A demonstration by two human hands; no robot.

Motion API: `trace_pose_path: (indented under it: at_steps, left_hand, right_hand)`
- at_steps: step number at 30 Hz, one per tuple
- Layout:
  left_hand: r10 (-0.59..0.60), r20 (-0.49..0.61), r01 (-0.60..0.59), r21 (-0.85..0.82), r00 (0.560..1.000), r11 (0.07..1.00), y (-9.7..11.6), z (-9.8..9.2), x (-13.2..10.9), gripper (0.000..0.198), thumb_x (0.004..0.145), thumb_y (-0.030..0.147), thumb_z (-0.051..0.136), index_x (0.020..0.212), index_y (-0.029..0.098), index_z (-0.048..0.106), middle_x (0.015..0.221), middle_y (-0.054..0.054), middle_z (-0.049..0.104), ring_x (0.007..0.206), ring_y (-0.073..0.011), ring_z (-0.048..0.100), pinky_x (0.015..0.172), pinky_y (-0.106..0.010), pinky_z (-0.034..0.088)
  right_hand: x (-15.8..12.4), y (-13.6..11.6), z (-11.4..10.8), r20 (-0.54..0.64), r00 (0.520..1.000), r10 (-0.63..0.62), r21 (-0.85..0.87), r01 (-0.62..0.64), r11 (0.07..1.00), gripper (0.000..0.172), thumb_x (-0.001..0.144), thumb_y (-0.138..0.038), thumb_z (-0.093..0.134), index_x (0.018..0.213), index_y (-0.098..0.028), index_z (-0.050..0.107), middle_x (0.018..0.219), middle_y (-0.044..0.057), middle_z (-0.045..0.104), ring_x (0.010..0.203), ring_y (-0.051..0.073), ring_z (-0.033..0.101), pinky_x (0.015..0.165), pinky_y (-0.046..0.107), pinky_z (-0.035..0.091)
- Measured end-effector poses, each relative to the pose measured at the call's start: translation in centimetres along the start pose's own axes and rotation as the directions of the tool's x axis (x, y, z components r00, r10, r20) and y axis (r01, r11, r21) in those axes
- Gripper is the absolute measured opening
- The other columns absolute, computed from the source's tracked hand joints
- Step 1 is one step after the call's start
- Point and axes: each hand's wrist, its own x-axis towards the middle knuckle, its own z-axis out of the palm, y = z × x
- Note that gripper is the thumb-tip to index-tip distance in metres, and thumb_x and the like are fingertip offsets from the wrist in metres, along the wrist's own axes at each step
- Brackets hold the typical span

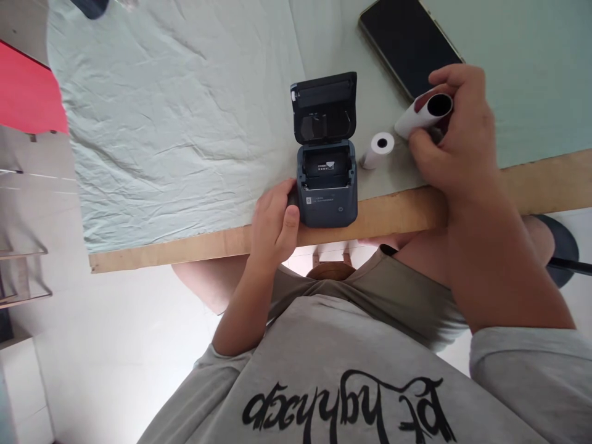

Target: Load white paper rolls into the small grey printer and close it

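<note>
A dark blue label printer (327, 206) stands at the table's front edge, its lid (324, 111) raised and its inner bay showing. My left hand (274, 223) lies against the printer's left side, fingers and thumb bent around that side. To the printer's right, a small white paper roll (378, 151) with a dark core stands on the cloth. Farther right, my right hand (467, 132) is closed around a larger white roll (407, 121) with a wide hollow core, tilted by the phone's near corner. Part of this roll is hidden behind my fingers.
A dark-screened phone (411, 43) lies at the back right on the pale green cloth (185, 123). The table's bare wooden edge (176, 250) runs in front of me. A dark object (92, 6) is cut off at the top left.
</note>
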Motion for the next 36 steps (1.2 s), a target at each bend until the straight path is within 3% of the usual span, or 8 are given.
trace_pose_path:
  at_steps: [3,8,15,21,27,30,33,36]
  left_hand:
    - [-0.013,0.005,0.013,0.006,1.0,1.0,0.0,0.0,0.0,0.076,0.113,0.069,0.018,0.142,0.016,0.063,0.137,-0.017,0.074,0.127,-0.0291,0.07,0.109,-0.044,0.053]
    - [-0.015,0.009,0.015,0.004,1.0,1.0,0.1,0.0,0.1,0.077,0.113,0.07,0.017,0.142,0.016,0.064,0.136,-0.017,0.074,0.126,-0.029,0.07,0.108,-0.043,0.054]
    - [-0.002,0.002,0.002,0.005,1.0,1.0,0.0,0.0,0.0,0.074,0.113,0.068,0.018,0.141,0.017,0.064,0.136,-0.017,0.074,0.125,-0.0295,0.07,0.107,-0.044,0.054]
    - [0.0,0.004,0.0,0.007,1.0,1.0,0.0,0.0,0.1,0.076,0.113,0.069,0.018,0.141,0.015,0.063,0.135,-0.017,0.074,0.125,-0.0285,0.071,0.108,-0.042,0.054]
    - [0.005,0.005,-0.005,-0.001,1.0,1.0,0.1,0.0,0.0,0.074,0.114,0.067,0.018,0.142,0.015,0.063,0.136,-0.017,0.074,0.126,-0.0289,0.07,0.109,-0.043,0.053]
    - [0.016,-0.006,-0.016,-0.002,1.0,1.0,0.0,0.0,0.0,0.074,0.114,0.066,0.019,0.142,0.014,0.064,0.135,-0.018,0.075,0.124,-0.0287,0.071,0.108,-0.042,0.053]
    - [0.003,0.001,-0.003,0.012,1.0,1.0,0.0,0.0,0.0,0.075,0.114,0.067,0.018,0.142,0.015,0.063,0.137,-0.017,0.074,0.126,-0.029,0.07,0.109,-0.043,0.053]
    - [0.002,0.008,-0.002,0.014,1.0,1.0,0.0,0.0,0.0,0.076,0.114,0.068,0.018,0.143,0.015,0.063,0.138,-0.017,0.074,0.127,-0.0287,0.07,0.11,-0.042,0.053]
  right_hand:
    - [0.2,0.0,0.2,-0.046,0.998,0.037,-0.072,-0.04,0.997,0.06,0.067,-0.01,0.072,0.125,-0.025,0.061,0.127,0.013,0.068,0.118,0.029,0.065,0.101,0.046,0.054]
    - [0.2,0.1,0.6,-0.172,0.983,0.059,0.176,-0.028,0.984,0.083,0.058,-0.005,0.061,0.137,-0.029,0.046,0.107,0.002,0.067,0.093,0.019,0.066,0.078,0.034,0.054]
    - [0.4,-0.3,0.1,-0.115,0.989,0.097,-0.104,-0.109,0.989,0.046,0.067,-0.009,0.065,0.11,-0.026,0.07,0.117,0.012,0.071,0.102,0.027,0.065,0.085,0.041,0.051]
    - [0.4,-0.4,0.1,-0.069,0.983,0.168,-0.012,-0.169,0.986,0.067,0.068,-0.012,0.069,0.133,-0.027,0.063,0.106,0.005,0.075,0.081,0.023,0.065,0.08,0.041,0.051]
    - [0.4,-0.2,0.1,-0.068,0.992,0.102,-0.095,-0.108,0.99,0.053,0.067,-0.014,0.071,0.119,-0.025,0.072,0.118,0.013,0.072,0.109,0.029,0.065,0.102,0.048,0.048]
    - [0.3,-0.4,0.3,-0.1,0.981,0.167,0.111,-0.156,0.982,0.072,0.061,-0.015,0.072,0.132,-0.026,0.062,0.102,0.005,0.07,0.091,0.024,0.066,0.09,0.044,0.052]
    - [0.8,-1.6,0.0,-0.168,0.944,0.282,0.505,-0.163,0.847,0.064,0.064,-0.014,0.064,0.124,-0.034,0.056,0.1,-0.001,0.071,0.087,0.02,0.069,0.075,0.036,0.052]
    - [2.0,-2.9,-0.8,-0.087,0.795,0.601,0.837,-0.269,0.477,0.038,0.076,-0.007,0.046,0.104,-0.03,0.056,0.1,-0.002,0.069,0.079,0.013,0.069,0.057,0.026,0.044]
